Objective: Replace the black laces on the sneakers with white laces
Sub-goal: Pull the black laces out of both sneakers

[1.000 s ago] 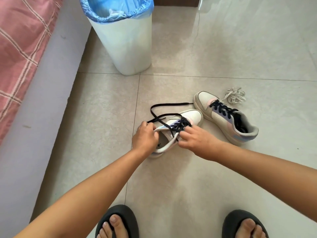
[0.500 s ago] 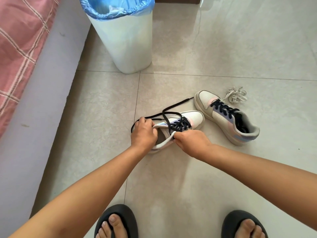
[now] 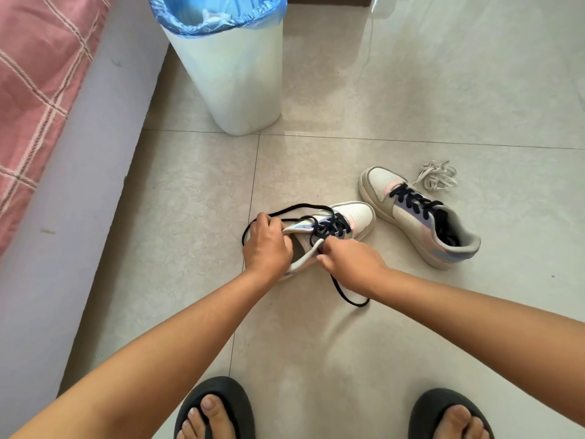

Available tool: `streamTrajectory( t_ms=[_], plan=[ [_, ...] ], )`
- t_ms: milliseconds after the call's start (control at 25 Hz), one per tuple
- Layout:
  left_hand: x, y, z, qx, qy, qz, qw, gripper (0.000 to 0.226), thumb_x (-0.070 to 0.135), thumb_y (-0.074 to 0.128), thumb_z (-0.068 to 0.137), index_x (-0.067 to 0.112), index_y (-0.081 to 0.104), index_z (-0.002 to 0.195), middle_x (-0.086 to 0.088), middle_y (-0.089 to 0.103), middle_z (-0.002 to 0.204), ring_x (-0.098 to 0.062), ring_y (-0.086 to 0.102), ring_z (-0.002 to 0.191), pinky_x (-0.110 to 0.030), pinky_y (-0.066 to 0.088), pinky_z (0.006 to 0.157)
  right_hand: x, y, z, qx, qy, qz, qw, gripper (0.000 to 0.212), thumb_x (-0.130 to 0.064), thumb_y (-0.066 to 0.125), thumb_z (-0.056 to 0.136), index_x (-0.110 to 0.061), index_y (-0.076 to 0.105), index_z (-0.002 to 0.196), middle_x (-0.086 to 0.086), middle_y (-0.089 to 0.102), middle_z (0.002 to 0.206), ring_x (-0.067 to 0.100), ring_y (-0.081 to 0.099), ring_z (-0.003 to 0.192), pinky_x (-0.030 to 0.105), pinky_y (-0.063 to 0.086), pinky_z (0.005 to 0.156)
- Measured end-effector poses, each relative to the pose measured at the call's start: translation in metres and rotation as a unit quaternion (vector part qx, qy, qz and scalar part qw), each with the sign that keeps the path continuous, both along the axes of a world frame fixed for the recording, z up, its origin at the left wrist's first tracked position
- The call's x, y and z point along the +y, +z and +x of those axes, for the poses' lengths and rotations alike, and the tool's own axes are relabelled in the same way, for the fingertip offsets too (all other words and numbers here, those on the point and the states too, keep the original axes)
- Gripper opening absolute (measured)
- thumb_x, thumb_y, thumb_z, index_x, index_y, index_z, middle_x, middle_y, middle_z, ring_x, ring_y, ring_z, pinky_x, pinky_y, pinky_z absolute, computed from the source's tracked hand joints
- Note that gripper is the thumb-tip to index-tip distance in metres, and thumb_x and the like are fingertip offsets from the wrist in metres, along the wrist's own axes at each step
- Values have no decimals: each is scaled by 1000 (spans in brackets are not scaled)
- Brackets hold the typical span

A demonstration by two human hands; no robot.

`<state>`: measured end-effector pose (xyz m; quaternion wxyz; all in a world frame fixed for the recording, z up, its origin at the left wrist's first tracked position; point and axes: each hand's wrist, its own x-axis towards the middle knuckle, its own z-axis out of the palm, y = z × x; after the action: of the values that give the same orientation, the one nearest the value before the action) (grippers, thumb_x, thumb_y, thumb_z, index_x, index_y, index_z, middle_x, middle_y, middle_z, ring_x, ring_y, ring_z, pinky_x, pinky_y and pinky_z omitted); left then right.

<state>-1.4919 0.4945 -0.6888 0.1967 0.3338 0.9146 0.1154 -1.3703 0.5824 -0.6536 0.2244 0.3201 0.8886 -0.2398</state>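
Black lace (image 3: pixel 286 210) is coming out of the near sneaker (image 3: pixel 335 226) on the floor: left hand (image 3: pixel 266 245) grips its collar and a loop, right hand (image 3: pixel 348 264) pinches the other strand. Next, probably, draw it through the lower eyelets. Far sneaker (image 3: pixel 421 217) remains laced; white laces (image 3: pixel 438 179) lie beside it. Bin (image 3: pixel 231 64) holds a blue liner.

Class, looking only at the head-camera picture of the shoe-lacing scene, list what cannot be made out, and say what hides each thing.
- Inside of the near sneaker: covered by the left hand and right hand.
- Bin contents: cut off by the top edge.
- White laces: too tangled and small to count.
- Slippers: cut off by the bottom edge.
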Motion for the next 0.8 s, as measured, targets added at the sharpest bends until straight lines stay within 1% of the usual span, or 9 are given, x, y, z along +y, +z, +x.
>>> streamTrajectory(
  t_ms=[80,160,320,360,400,480,520,640,800],
  plan=[
    [-2,-4,-1,-2,3,27,1000,27,10,47,87,11,55,113,-7,49,118,-25,43,112,-34,38,85,2,-1,-2,8,98,51,994,24,-28,37,99,-14,51,112,9,64,107,31,59,98,32,38,66],
    [-2,-8,-1,-23,10,81,996,34,3,47,84,13,57,114,-5,54,115,-25,45,111,-33,35,93,6,2,11,-63,244,65,965,22,-19,40,98,-12,51,116,12,63,109,30,59,92,32,39,66],
    [-1,-11,-1,-76,28,157,984,33,-7,46,80,7,63,104,-7,59,106,-25,51,105,-30,38,91,-24,-5,63,-387,433,-15,814,36,-22,55,94,-5,53,126,12,54,132,31,52,120,38,45,92],
    [0,-11,-2,-83,38,162,982,32,-7,45,80,6,62,103,-8,59,106,-25,51,104,-30,39,91,-25,-6,68,-386,409,-21,826,37,-28,54,95,-5,54,124,12,55,130,30,53,119,38,45,91],
    [1,-10,-2,-88,46,162,982,31,-7,45,79,6,62,103,-9,59,106,-25,51,104,-32,39,92,-20,-6,63,-340,348,-27,873,37,-33,51,96,-7,55,122,11,57,126,30,55,115,36,45,88],
    [3,-7,1,-94,61,132,985,30,-3,45,80,8,59,105,-9,56,110,-26,50,106,-35,40,93,1,-1,42,-174,187,-15,967,34,-39,42,98,-12,54,115,10,61,117,29,58,107,32,43,78],
    [4,-5,5,-99,67,107,987,29,-1,45,81,8,56,106,-9,54,112,-26,49,107,-36,40,93,10,2,32,-94,109,-12,990,33,-41,39,98,-14,53,110,8,63,109,28,59,100,31,41,73],
    [0,3,21,-128,55,28,990,25,15,50,85,11,48,109,-7,47,117,-27,48,108,-37,41,88,25,9,12,24,-78,-75,994,36,-52,42,93,-17,49,95,1,60,89,23,55,84,32,38,65],
    [6,7,27,-51,-69,14,996,35,28,53,87,13,45,117,-5,49,117,-25,49,110,-37,41,85,13,-4,2,2,-99,-40,994,42,-49,48,91,-12,40,108,6,62,100,28,60,95,34,40,67]
  ],
)
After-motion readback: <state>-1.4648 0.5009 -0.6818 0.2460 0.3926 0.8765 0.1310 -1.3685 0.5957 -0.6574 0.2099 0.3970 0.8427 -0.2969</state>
